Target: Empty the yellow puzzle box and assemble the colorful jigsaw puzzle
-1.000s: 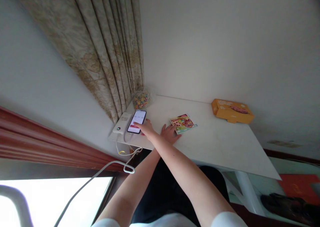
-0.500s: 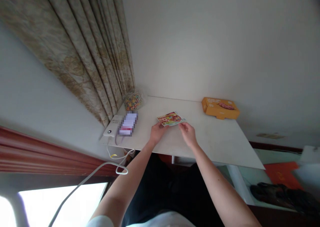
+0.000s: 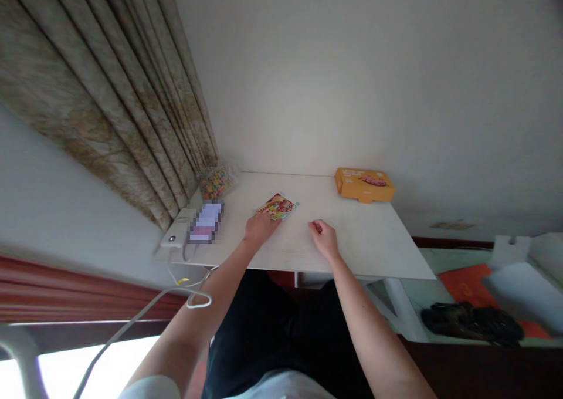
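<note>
Red-yellow pkt (image 3: 277,206), print illegible, L hand (image 3: 261,227) touching.

I count my two hands (image 3: 261,229) (image 3: 324,239); beyond them one picture card (image 3: 278,206), one orange box (image 3: 364,185), one clear bag (image 3: 215,182); to their left one phone (image 3: 205,221), one white corded block (image 3: 178,229).

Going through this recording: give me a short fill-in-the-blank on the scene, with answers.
1. The ____ hand is the one at the card.
2. The other hand is apart from the card, to its ____.
3. The box on the table is ____.
4. The phone lies to the card's ____.

Answers: left; right; orange; left.
</note>
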`<state>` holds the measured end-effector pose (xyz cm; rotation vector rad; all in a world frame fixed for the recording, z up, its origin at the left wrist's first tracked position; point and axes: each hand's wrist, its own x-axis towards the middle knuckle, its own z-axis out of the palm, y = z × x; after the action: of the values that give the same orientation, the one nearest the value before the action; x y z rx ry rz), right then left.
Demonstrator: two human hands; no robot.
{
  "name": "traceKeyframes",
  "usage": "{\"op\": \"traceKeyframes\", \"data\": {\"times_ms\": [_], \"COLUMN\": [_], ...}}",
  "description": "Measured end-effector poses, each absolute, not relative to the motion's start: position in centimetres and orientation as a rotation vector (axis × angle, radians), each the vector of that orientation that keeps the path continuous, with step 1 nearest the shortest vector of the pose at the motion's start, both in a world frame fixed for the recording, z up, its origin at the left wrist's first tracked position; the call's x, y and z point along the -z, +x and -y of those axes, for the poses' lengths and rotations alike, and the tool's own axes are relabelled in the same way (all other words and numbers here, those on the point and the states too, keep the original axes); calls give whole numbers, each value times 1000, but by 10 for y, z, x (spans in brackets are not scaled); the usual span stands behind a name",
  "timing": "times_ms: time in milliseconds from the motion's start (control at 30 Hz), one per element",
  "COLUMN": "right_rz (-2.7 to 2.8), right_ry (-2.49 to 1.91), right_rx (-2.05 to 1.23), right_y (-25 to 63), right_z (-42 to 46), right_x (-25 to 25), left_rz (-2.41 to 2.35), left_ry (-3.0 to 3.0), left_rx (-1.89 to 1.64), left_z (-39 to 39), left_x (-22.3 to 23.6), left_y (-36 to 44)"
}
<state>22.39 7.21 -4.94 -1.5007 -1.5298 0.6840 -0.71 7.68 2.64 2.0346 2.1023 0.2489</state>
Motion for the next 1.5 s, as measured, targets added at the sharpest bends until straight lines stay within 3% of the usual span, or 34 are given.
{"op": "traceKeyframes", "data": {"times_ms": [133, 400, 533, 667, 800, 967, 1500], "right_rz": [1546, 1308, 1103, 881, 812, 879, 1065], "right_ry": [-1493, -1405, -1260, -1094, -1053, -1049, -1082], "right_rx": [-681, -956, -1293, -1453, -1450, -1444, -1373], "right_y": [225, 230, 226, 219, 219, 220, 216], "right_z": [-71, -74, -79, -77, -73, -71, -71], "right_x": [51, 47, 38, 34, 37, 44, 54], "left_rz": [-2132, -1596, -1348, -1369, -1478, -1564, -1748], "left_ry": [2090, 1405, 995, 942, 1180, 1445, 1658], "left_rx": [-384, -1256, -1270, -1195, -1056, -1156, -1124], "left_z": [-76, -65, -50, -38, -37, -45, -55], "left_x": [-29, -23, -1, 20, 27, 17, 14], "left_y": [-12, 7, 31, 38, 27, 18, 26]}}
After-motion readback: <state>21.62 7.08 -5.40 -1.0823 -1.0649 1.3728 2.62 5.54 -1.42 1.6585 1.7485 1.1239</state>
